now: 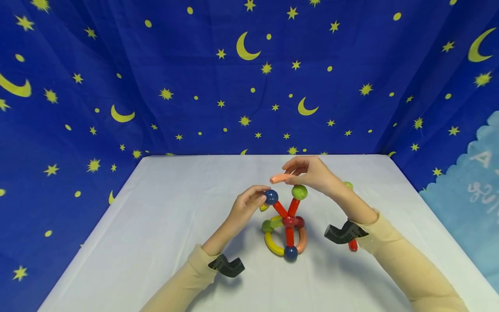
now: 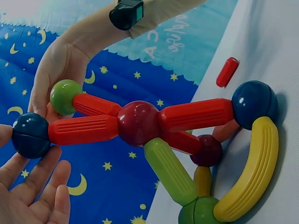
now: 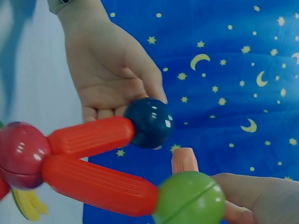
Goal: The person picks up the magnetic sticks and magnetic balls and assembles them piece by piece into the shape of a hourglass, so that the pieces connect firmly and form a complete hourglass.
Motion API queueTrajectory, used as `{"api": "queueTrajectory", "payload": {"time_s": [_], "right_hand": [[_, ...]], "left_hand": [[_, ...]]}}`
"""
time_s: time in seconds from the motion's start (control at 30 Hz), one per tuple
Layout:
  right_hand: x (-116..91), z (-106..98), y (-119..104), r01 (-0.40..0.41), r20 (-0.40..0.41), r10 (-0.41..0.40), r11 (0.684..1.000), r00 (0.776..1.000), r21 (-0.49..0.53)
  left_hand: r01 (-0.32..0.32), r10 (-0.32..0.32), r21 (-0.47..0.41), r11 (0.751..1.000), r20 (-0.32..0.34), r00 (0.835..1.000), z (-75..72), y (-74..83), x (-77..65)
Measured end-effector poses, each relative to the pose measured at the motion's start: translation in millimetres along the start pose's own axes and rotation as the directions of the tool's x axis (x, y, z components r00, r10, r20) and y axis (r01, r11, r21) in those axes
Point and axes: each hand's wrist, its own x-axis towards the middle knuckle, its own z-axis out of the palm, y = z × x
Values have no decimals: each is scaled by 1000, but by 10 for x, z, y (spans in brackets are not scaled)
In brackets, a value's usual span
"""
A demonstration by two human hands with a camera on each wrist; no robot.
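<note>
A magnetic ball-and-stick structure stands on the white table, its ring-shaped base made of curved yellow (image 2: 252, 172) and salmon sticks (image 1: 302, 240) joined by balls. From a dark red ball (image 2: 138, 123) in its middle, two red sticks rise in a V. One stick ends in a blue ball (image 1: 271, 197), which my left hand (image 1: 245, 207) pinches between thumb and fingers. The other carries a green ball (image 1: 299, 192). Just above that ball, my right hand (image 1: 309, 173) holds a curved salmon stick (image 1: 280, 178) by one end; its free end points toward the blue ball.
Right of the structure, partly hidden under my right forearm, lie a red stick (image 1: 352, 245) and a green ball (image 1: 348, 185). Another yellow piece (image 1: 264, 208) shows behind the left fingers. A blue star-and-moon curtain (image 1: 218, 86) surrounds the table (image 1: 175, 186).
</note>
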Motion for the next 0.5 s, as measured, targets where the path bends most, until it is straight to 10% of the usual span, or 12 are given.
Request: {"api": "queueTrajectory", "payload": {"time_s": [0.5], "right_hand": [[4, 249, 83, -36, -128, 72, 965, 989, 260]], "left_hand": [[7, -7, 12, 1000, -2, 1000, 4, 24, -5]]}}
